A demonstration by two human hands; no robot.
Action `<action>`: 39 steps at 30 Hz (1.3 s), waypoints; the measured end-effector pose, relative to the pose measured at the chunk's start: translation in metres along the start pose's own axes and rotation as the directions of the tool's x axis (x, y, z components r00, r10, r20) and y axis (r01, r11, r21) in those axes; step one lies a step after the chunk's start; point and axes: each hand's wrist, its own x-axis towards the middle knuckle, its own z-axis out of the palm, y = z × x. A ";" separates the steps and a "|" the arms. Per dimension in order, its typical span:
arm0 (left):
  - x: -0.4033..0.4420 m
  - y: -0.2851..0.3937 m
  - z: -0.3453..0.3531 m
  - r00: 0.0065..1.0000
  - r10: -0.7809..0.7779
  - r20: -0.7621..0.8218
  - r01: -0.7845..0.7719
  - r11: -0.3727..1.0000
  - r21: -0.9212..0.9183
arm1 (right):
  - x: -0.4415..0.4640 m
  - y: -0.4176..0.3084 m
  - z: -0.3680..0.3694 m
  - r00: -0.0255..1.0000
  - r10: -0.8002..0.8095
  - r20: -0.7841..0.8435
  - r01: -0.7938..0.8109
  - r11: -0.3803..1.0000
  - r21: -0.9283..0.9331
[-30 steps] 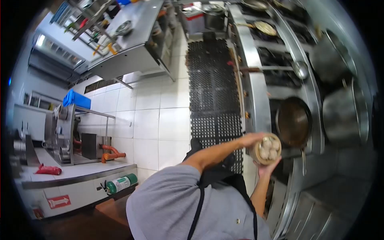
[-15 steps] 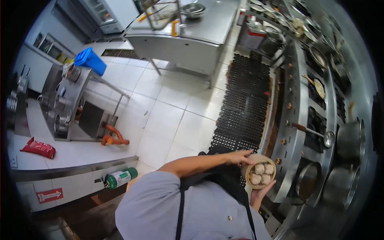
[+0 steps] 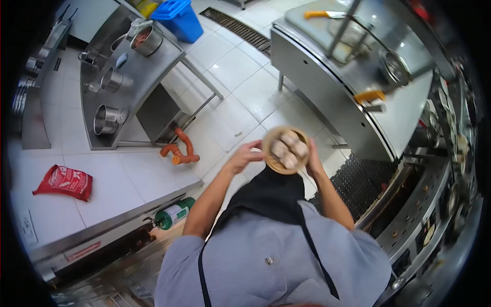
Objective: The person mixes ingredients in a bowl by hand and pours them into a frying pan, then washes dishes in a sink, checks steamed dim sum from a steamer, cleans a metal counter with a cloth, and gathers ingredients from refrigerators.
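A round bamboo steamer basket [image 3: 273, 165] is held in front of my body, with several pale dumplings [image 3: 289, 148] inside it. My left hand [image 3: 249, 156] grips the left side of its rim, thumb and fingers against the wall. On the opposite side, my right hand [image 3: 313, 161] is closed on the rim, its fingers partly hidden behind the basket. The basket looks roughly level, its open top facing me. Below it hangs the black apron [image 3: 268, 192] that I wear.
A steel sink table [image 3: 128, 71] with metal pots stands at left, near a red bag [image 3: 69, 182] on the white counter. Ahead right is a steel worktable [image 3: 327, 87] with an orange-handled knife [image 3: 318, 15]. The stove [image 3: 417, 210] runs along the right; a green gas cylinder [image 3: 171, 214] sits lower left.
My view and body have turned left, away from the stove. The basket, still between both hands, has come from beside the stove to the front of my body.
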 end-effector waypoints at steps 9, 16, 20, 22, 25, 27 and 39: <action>-0.034 0.110 -0.185 0.771 0.097 -0.630 -0.327 0.909 -0.260 | 0.309 -0.041 0.248 0.794 0.246 0.556 0.039 0.892 -0.451; 0.127 0.320 -0.306 0.886 0.140 -0.441 -0.252 0.945 -0.207 | 0.486 -0.151 0.298 0.928 0.203 0.313 -0.124 0.959 -0.254; 0.297 0.446 -0.331 0.996 0.074 -0.049 -0.072 0.996 0.047 | 0.545 -0.248 0.240 0.995 -0.049 -0.087 0.024 0.961 -0.274; 0.394 0.496 -0.310 0.990 0.030 0.135 -0.048 0.990 0.132 | 0.556 -0.310 0.209 0.926 -0.247 -0.286 0.156 0.939 -0.307; 0.569 0.560 -0.242 0.914 -0.014 0.406 -0.093 0.965 0.244 | 0.586 -0.413 0.129 0.846 -0.203 -0.493 0.191 0.979 -0.076; 0.630 0.577 -0.200 0.919 -0.020 0.393 -0.082 0.967 0.240 | 0.613 -0.461 0.088 0.800 -0.239 -0.550 0.249 0.967 -0.058; 0.986 0.656 0.000 0.819 -0.281 0.500 0.133 0.941 0.311 | 0.756 -0.662 -0.190 0.567 -0.112 -0.816 0.290 0.955 0.070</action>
